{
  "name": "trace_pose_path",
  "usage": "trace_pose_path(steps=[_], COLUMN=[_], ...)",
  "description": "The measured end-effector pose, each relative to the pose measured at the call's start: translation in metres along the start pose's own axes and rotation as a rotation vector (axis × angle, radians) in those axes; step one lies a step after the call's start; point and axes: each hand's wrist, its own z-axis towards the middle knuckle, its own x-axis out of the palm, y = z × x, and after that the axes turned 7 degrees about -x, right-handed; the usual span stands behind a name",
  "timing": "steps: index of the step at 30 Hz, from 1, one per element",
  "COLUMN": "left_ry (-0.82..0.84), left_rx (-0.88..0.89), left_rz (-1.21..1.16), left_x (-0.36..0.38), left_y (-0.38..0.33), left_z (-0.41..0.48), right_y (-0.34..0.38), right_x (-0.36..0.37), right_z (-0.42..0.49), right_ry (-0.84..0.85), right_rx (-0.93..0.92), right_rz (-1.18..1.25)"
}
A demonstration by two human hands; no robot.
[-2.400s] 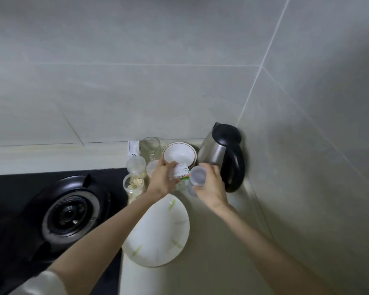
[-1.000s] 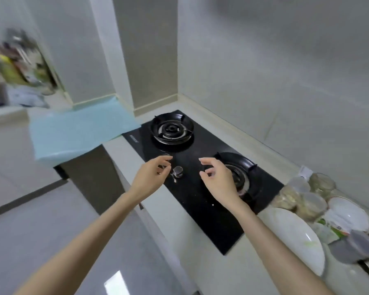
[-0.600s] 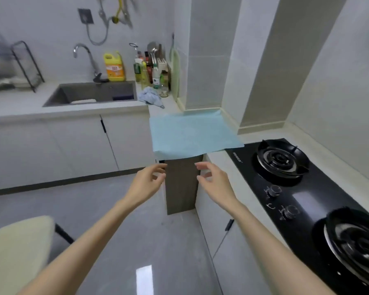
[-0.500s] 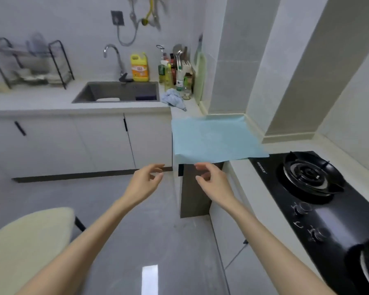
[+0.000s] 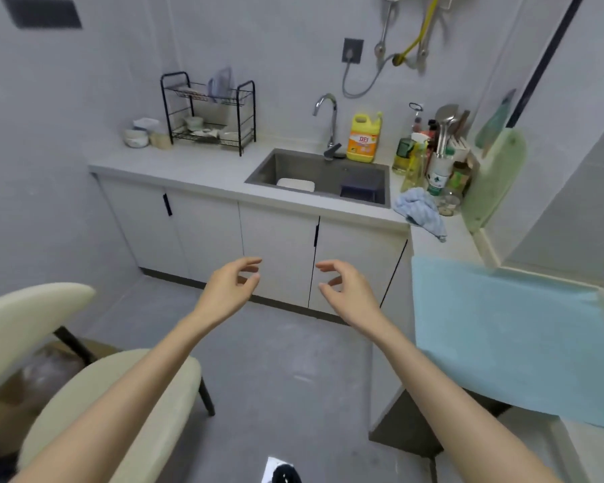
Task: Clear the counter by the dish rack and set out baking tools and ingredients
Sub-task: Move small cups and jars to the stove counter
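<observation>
— Far along?
— Hardly begun, judging from here. Holding nothing in the left hand (image 5: 229,291) or the right hand (image 5: 346,294): both raised in mid-air, loosely curled, released.
— And the dish rack (image 5: 208,111)?
— Well beyond both hands, up and to the left of the left hand, on the grey surface (image 5: 189,165). Loaded with dishes (too blurred to name). Flanked by a few bowls (image 5: 136,134) on the side farthest from the hands, not yet cleared.
— Any baking tools set out?
— None recognisable. Only a pale blue mat (image 5: 502,336), spread near the right hand, on its right.
— Left to do?
— Nearly everything, most likely: reaching the rack, clearing around it, then fetching tools and ingredients.
</observation>
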Motion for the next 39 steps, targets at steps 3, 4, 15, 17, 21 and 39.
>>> trace_pose_path(steps=[3, 4, 15, 17, 21, 39], left_ry=[-0.051, -0.059, -0.237, -0.262, -0.3, -0.311], left_rx=[-0.029, -0.033, -0.172, -0.196, -0.23, -0.296], left_rz=[0.0, 0.006, 0.007, 0.0, -0.016, -0.015], left_x=[-0.018, -0.024, -0.111, -0.127, -0.159, -0.317], left_y=[0.005, 0.005, 0.059, 0.079, 0.122, 0.29], left_z=[0.067, 0.083, 0.26, 0.293, 0.367, 0.682], right_y=[-0.005, -0.006, 0.011, 0.013, 0.017, 0.065], right_x=[0.014, 0.017, 0.09, 0.111, 0.154, 0.349], right_z=[0.079, 0.1, 0.334, 0.374, 0.458, 0.815], right_ry=[0.047, 0.054, 0.196, 0.208, 0.237, 0.317], right_rx=[-0.041, -0.055, -0.182, -0.2, -0.233, -0.248], right_rz=[0.019, 0.022, 0.04, 0.04, 0.036, 0.041])
